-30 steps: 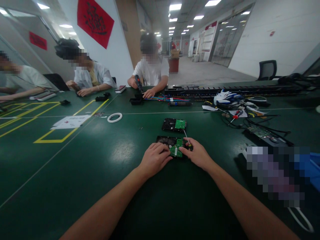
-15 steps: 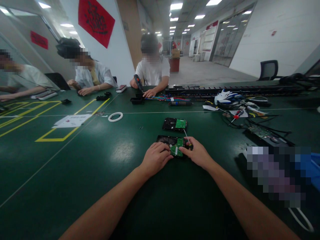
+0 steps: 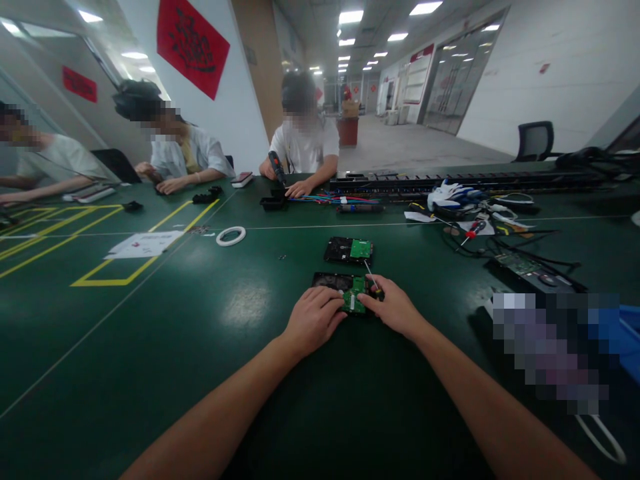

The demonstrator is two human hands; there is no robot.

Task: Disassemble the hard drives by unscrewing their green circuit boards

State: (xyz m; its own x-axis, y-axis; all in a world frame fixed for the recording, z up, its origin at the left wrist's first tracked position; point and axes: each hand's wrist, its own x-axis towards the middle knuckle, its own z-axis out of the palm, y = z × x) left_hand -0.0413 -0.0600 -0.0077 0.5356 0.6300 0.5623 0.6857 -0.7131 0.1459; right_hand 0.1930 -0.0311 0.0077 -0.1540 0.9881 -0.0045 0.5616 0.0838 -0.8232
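Head view: steady the rectangular black metal drive (image 3: 330, 281) flat on the green bench (image 3: 240, 380) with the left hand (image 3: 315, 317), its fingers' closure indeterminable, while the right hand (image 3: 395, 304), fingers clamped on the yellow-and-black screwdriver (image 3: 371, 275), angles the tip clear of the green circuit board (image 3: 358, 287).
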